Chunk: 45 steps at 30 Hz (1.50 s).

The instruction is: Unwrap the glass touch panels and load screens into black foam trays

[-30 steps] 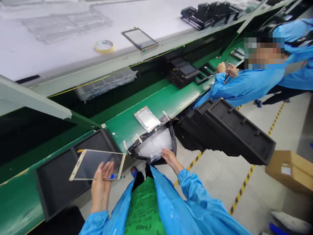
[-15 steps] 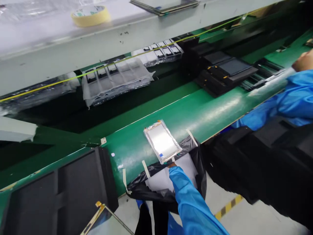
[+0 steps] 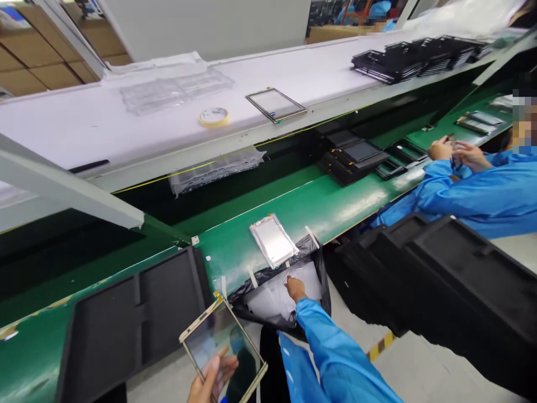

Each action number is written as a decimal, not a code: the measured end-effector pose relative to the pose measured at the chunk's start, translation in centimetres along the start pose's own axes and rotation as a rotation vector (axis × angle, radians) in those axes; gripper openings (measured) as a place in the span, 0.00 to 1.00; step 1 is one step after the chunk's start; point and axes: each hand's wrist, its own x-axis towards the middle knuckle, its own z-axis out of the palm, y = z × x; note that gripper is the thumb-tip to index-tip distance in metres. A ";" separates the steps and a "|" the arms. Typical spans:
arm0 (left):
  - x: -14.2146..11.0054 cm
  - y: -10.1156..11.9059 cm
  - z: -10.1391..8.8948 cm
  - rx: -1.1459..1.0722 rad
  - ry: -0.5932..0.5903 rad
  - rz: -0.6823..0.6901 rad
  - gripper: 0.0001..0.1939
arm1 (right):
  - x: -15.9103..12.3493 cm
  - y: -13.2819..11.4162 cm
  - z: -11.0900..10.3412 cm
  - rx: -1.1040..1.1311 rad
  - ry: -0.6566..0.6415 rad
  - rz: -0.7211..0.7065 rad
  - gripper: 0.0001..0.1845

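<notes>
A: Where is the glass panel (image 3: 224, 350)?
B: The left hand (image 3: 213, 378) is holding the flat, transparent, pale-bordered rectangle, tilted, near the matte black tray (image 3: 104, 324); its fingers are gripping the lower edge.
A: And the right hand (image 3: 296, 288)?
B: Its fingers are bunching over cloudy plastic sheets (image 3: 272, 296) inside a crinkled black bag (image 3: 325, 285); whether they are pinching anything, I cannot tell.
A: Beyond?
B: A film-wrapped panel (image 3: 274, 242) is lying on the glossy green counter (image 3: 235, 235).

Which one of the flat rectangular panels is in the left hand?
The clear panel with pale gold edges, gripped by the left hand. The silver panel lies on the green bench; the dark-edged panel, on the white shelf.
</notes>
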 end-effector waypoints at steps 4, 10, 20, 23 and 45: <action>-2.4 2.3 0.3 0.020 -0.060 0.039 0.32 | -1.3 0.3 -1.2 -0.030 -0.029 0.033 0.22; -4.0 4.1 0.1 0.048 -0.103 0.087 0.28 | -4.8 0.8 -1.1 -0.119 0.087 0.137 0.23; -5.0 6.3 0.4 0.044 -0.162 0.148 0.30 | -7.6 1.9 -4.5 0.003 0.097 0.060 0.32; -4.8 6.5 0.6 0.064 -0.182 0.175 0.32 | -8.7 1.1 -5.5 0.085 0.162 0.053 0.28; -7.1 13.2 12.6 -0.046 -0.648 0.430 0.33 | -20.4 -12.3 -28.5 1.033 0.483 -0.724 0.29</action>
